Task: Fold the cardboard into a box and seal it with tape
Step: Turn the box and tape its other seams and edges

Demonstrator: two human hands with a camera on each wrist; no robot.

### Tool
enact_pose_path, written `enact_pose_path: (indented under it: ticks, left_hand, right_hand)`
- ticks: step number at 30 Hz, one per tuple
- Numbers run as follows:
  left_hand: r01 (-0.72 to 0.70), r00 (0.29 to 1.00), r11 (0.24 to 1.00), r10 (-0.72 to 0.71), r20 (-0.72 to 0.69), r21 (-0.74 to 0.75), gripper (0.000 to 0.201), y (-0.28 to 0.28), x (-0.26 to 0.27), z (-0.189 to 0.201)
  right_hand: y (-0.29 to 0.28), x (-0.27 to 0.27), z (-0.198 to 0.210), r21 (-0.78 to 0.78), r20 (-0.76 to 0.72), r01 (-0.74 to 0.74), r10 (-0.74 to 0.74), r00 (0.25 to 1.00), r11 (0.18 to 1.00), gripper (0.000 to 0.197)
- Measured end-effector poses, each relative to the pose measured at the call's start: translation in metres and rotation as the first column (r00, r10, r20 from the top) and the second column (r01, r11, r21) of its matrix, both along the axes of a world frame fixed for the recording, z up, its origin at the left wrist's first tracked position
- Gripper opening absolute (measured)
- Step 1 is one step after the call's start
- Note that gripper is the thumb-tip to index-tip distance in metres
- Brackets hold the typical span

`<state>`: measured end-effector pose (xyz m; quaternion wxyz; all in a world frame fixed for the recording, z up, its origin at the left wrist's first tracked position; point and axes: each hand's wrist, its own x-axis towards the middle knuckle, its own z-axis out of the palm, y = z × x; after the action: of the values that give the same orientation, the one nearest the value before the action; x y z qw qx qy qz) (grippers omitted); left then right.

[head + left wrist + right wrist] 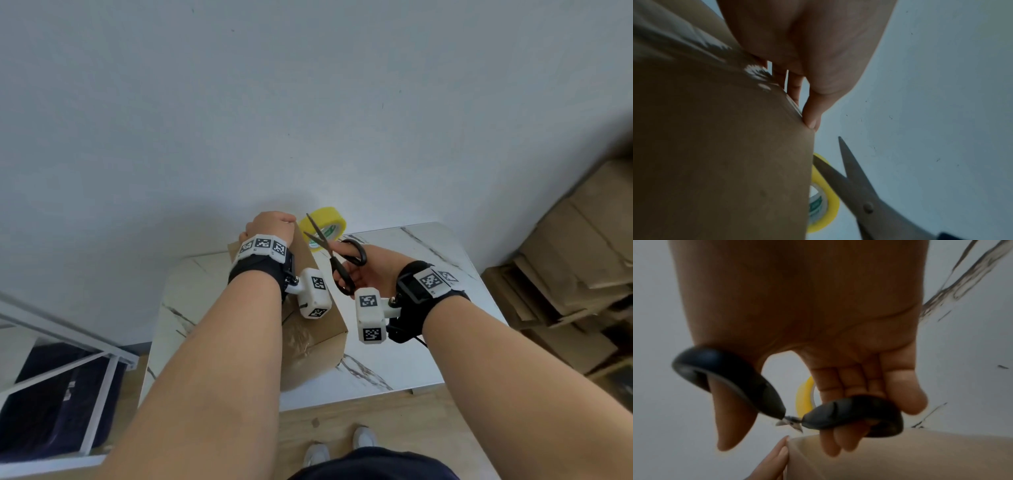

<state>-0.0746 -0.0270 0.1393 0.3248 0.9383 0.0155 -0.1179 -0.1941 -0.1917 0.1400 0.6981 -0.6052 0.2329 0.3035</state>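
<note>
A brown cardboard box (pixel 318 329) stands on the marble table (pixel 411 342), with clear tape shining along its top. My left hand (pixel 270 226) reaches over the box's far top edge. Its straight fingers (pixel 812 116) lie against the far face, near the corner. My right hand (pixel 373 270) grips black-handled scissors (pixel 329 250), thumb in one loop and fingers in the other. The blades (pixel 855 186) stand apart, just right of the box's far corner. A yellow tape roll (pixel 325 222) sits behind the blades, against the wall.
A stack of flat cardboard (pixel 575 267) leans at the right of the table. A white metal frame (pixel 68 359) stands at the lower left. The wall is close behind the table's far edge.
</note>
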Motion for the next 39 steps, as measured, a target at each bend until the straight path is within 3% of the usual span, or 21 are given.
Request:
enact_pose_path:
  ticks: [7, 12, 17, 20, 23, 26, 30, 35, 39]
  left_hand:
    - [-0.058, 0.998, 0.998, 0.058, -0.021, 0.021, 0.027, 0.001, -0.003, 0.003]
    - [-0.06, 0.998, 0.998, 0.06, -0.036, 0.009, 0.008, 0.003, -0.004, 0.006]
    - [-0.058, 0.997, 0.998, 0.057, -0.046, -0.012, 0.022, 0.001, -0.003, 0.011]
    - [-0.063, 0.996, 0.998, 0.061, -0.072, -0.018, 0.005, -0.002, -0.001, 0.017]
    - [-0.07, 0.99, 0.997, 0.067, -0.12, -0.016, 0.041, -0.004, 0.005, 0.018]
    - [0.003, 0.989, 1.0, -0.002, -0.146, 0.006, 0.054, -0.009, 0.015, 0.023]
    - [0.159, 0.978, 0.982, -0.142, -0.153, 0.105, 0.053, -0.019, 0.023, 0.034]
    - [0.355, 0.909, 0.916, -0.292, -0.298, 0.187, 0.016, -0.032, 0.025, 0.041]
    - [0.448, 0.88, 0.849, -0.365, -0.304, 0.278, 0.064, -0.034, 0.032, 0.031]
  right_hand:
    - [-0.003, 0.001, -0.006, 0.018, -0.023, -0.021, 0.021, 1.0, 1.0, 0.051]
    - [0.005, 0.017, -0.017, 0.004, 0.003, -0.014, 0.014, 1.0, 1.0, 0.054]
    - [0.009, 0.036, -0.033, 0.012, 0.026, -0.021, 0.021, 0.999, 1.0, 0.052]
    - [0.01, 0.045, -0.041, 0.028, 0.049, -0.059, 0.057, 0.997, 0.998, 0.053]
    - [0.01, 0.049, -0.042, 0.006, 0.068, -0.11, 0.109, 0.992, 0.994, 0.055]
    - [0.006, 0.048, -0.04, 0.042, 0.063, -0.097, 0.094, 0.994, 0.994, 0.05]
    - [0.003, 0.05, -0.044, 0.062, 0.089, -0.14, 0.134, 0.987, 0.988, 0.047]
    - [0.005, 0.051, -0.041, 0.054, 0.081, -0.201, 0.197, 0.977, 0.978, 0.05]
    - [0.004, 0.048, -0.039, 0.057, 0.101, -0.239, 0.232, 0.967, 0.969, 0.048]
